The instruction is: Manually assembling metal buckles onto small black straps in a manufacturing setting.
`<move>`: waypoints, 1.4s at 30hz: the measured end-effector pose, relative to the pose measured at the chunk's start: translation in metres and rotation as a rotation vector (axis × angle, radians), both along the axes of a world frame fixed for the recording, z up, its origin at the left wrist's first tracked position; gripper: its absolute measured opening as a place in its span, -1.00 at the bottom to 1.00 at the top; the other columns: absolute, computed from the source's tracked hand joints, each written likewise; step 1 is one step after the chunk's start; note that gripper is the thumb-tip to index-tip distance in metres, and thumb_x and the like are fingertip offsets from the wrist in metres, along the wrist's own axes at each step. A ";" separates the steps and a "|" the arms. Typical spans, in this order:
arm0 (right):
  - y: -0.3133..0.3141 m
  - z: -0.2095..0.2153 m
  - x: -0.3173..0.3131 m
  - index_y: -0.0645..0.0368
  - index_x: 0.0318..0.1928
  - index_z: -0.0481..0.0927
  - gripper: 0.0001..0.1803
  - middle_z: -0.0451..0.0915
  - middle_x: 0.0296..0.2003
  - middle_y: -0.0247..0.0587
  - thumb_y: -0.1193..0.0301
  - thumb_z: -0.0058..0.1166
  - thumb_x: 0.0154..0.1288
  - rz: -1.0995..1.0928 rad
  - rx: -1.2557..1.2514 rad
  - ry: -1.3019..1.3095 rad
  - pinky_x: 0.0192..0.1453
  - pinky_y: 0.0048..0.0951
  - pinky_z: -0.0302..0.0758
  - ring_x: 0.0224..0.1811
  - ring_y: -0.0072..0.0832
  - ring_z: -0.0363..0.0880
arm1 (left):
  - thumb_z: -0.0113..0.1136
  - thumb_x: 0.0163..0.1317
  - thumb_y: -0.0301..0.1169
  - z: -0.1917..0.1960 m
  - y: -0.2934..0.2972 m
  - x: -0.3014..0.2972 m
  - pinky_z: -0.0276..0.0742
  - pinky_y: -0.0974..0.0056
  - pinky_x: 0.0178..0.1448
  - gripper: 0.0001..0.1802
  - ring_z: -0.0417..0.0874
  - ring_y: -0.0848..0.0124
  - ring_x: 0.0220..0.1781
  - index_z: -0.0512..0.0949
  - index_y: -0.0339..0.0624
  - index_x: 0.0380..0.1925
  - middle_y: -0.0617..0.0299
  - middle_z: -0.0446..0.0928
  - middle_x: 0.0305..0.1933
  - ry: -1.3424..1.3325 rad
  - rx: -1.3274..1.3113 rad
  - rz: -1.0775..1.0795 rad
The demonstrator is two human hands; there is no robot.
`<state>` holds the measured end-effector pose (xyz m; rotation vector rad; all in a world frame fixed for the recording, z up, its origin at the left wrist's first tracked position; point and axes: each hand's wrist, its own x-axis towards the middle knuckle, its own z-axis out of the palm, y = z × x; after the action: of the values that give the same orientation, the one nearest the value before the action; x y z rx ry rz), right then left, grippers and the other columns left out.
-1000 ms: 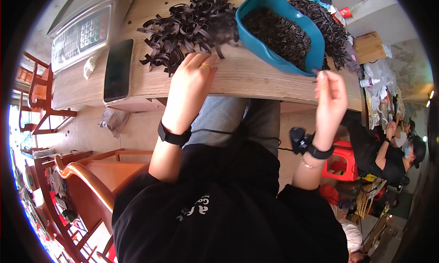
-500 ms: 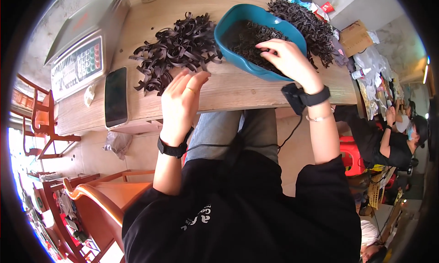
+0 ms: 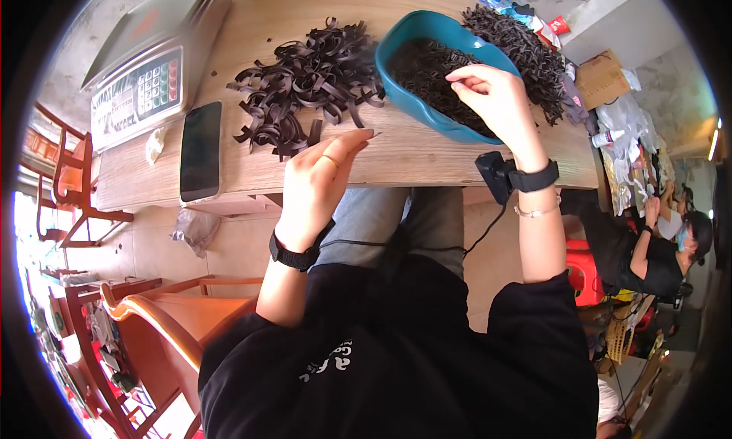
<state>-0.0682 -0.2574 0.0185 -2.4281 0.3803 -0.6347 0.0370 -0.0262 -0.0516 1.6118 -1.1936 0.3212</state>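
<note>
Loose dark brown strips (image 3: 309, 84) lie in a heap on the wooden table, left of a teal basin (image 3: 438, 120). The basin holds many small dark pieces (image 3: 427, 73). My left hand (image 3: 324, 172), with a ring on one finger, is closed in a pinch in front of the heap; the tip of a small dark strip (image 3: 377, 135) shows at its fingertips. Over the basin's right side, my right hand (image 3: 496, 103) has thumb and fingers pressed together; whatever is between them is too small to tell. Both wrists carry black straps.
A weighing scale (image 3: 145, 96) and a phone (image 3: 201, 153) are on the left of the table (image 3: 412, 164). Behind the basin lies another pile of dark pieces (image 3: 518, 50). A cardboard box (image 3: 602, 79) stands at the right, with a co-worker (image 3: 663, 256) beyond.
My left hand has moved right and its fingers have closed in a pinch, with a small strip tip showing. My right hand's thumb and fingers have come together over the basin.
</note>
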 end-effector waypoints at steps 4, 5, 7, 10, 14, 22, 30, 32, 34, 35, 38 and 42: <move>0.039 0.011 -0.014 0.29 -0.21 0.61 -0.86 0.63 -0.37 -0.29 0.58 0.08 0.21 0.085 0.261 -0.102 -0.19 -0.63 0.50 -0.34 -0.65 0.56 | 0.29 -0.02 -0.63 0.009 0.006 -0.009 0.56 0.39 -0.26 -0.81 0.68 0.32 -0.33 0.61 -0.22 -0.35 0.14 0.64 -0.34 -0.014 -0.119 -0.005; 0.054 0.015 -0.019 0.31 -0.18 0.60 -0.85 0.62 -0.32 -0.31 0.60 0.04 0.24 0.134 0.369 -0.118 -0.15 -0.62 0.49 -0.29 -0.64 0.56 | 0.30 -0.11 -0.59 0.007 0.007 -0.006 0.53 0.37 -0.37 -0.71 0.62 0.34 -0.42 0.59 -0.18 -0.29 0.21 0.60 -0.37 -0.125 -0.153 -0.019; 0.075 0.014 -0.030 0.34 -0.13 0.56 -0.81 0.61 -0.24 -0.21 0.62 0.05 0.22 0.200 0.504 -0.144 -0.09 -0.59 0.50 -0.23 -0.60 0.56 | 0.31 -0.15 -0.56 0.012 0.010 -0.008 0.52 0.36 -0.36 -0.69 0.61 0.34 -0.41 0.59 -0.17 -0.29 0.22 0.60 -0.36 -0.196 -0.186 -0.022; 0.109 0.012 -0.038 0.37 -0.09 0.51 -0.76 0.59 -0.17 -0.14 0.64 0.08 0.20 0.197 0.617 -0.198 -0.05 -0.55 0.51 -0.19 -0.55 0.57 | 0.32 -0.23 -0.47 0.020 0.013 -0.013 0.54 0.34 -0.33 -0.65 0.60 0.35 -0.37 0.59 -0.15 -0.30 0.24 0.59 -0.33 -0.331 -0.244 -0.014; 0.124 0.006 -0.043 0.39 -0.07 0.50 -0.73 0.58 -0.12 -0.10 0.65 0.09 0.19 0.219 0.697 -0.200 -0.04 -0.56 0.51 -0.14 -0.53 0.58 | 0.36 -0.27 -0.57 0.029 0.018 -0.016 0.59 0.28 -0.26 -0.66 0.62 0.25 -0.35 0.59 -0.28 -0.35 0.13 0.60 -0.36 -0.385 -0.254 -0.030; 0.126 0.000 -0.046 0.41 -0.06 0.47 -0.71 0.58 -0.10 -0.04 0.66 0.09 0.19 0.252 0.741 -0.275 -0.03 -0.54 0.53 -0.13 -0.51 0.58 | 0.36 -0.23 -0.56 0.027 0.020 -0.017 0.60 0.20 -0.14 -0.68 0.63 0.29 -0.33 0.60 -0.22 -0.35 0.17 0.60 -0.33 -0.413 -0.215 -0.006; 0.133 -0.001 -0.046 0.41 -0.07 0.49 -0.72 0.59 -0.12 -0.07 0.65 0.11 0.18 0.178 0.712 -0.249 -0.05 -0.54 0.53 -0.14 -0.52 0.59 | 0.37 -0.21 -0.52 0.027 0.022 -0.016 0.60 0.20 -0.13 -0.68 0.63 0.31 -0.33 0.60 -0.19 -0.33 0.19 0.61 -0.32 -0.447 -0.200 -0.009; 0.133 0.000 -0.047 0.40 -0.08 0.50 -0.72 0.58 -0.14 -0.10 0.65 0.13 0.17 0.142 0.685 -0.224 -0.05 -0.55 0.53 -0.16 -0.53 0.58 | 0.37 -0.21 -0.51 0.027 0.022 -0.016 0.60 0.20 -0.13 -0.68 0.63 0.31 -0.33 0.61 -0.19 -0.33 0.19 0.61 -0.32 -0.454 -0.191 -0.005; 0.134 0.000 -0.047 0.40 -0.08 0.50 -0.72 0.58 -0.14 -0.11 0.65 0.13 0.17 0.149 0.673 -0.213 -0.06 -0.55 0.53 -0.17 -0.54 0.58 | 0.36 -0.21 -0.49 0.028 0.021 -0.016 0.60 0.20 -0.14 -0.68 0.63 0.31 -0.33 0.61 -0.18 -0.33 0.20 0.61 -0.33 -0.468 -0.193 0.019; 0.133 0.000 -0.048 0.40 -0.08 0.51 -0.72 0.58 -0.15 -0.12 0.65 0.13 0.16 0.152 0.660 -0.205 -0.07 -0.56 0.53 -0.17 -0.54 0.58 | 0.36 -0.21 -0.49 0.028 0.021 -0.015 0.60 0.20 -0.14 -0.68 0.63 0.31 -0.33 0.61 -0.18 -0.33 0.20 0.61 -0.33 -0.468 -0.194 0.017; 0.131 -0.003 -0.049 0.41 -0.08 0.50 -0.72 0.58 -0.15 -0.13 0.66 0.12 0.16 0.197 0.651 -0.216 -0.09 -0.57 0.53 -0.18 -0.55 0.57 | 0.35 -0.21 -0.49 0.028 0.022 -0.014 0.60 0.20 -0.14 -0.67 0.63 0.32 -0.34 0.61 -0.16 -0.32 0.21 0.60 -0.33 -0.476 -0.185 0.012; 0.130 -0.005 -0.048 0.42 -0.09 0.50 -0.73 0.57 -0.13 -0.14 0.67 0.11 0.16 0.225 0.678 -0.195 -0.10 -0.58 0.53 -0.19 -0.56 0.56 | 0.35 -0.23 -0.49 0.028 0.022 -0.016 0.60 0.21 -0.14 -0.67 0.63 0.32 -0.33 0.62 -0.16 -0.33 0.22 0.60 -0.33 -0.442 -0.187 -0.016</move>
<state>-0.1163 -0.1272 0.0134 -1.7160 0.1925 -0.5273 0.0209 -0.0045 -0.0238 1.4060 -1.4562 0.7860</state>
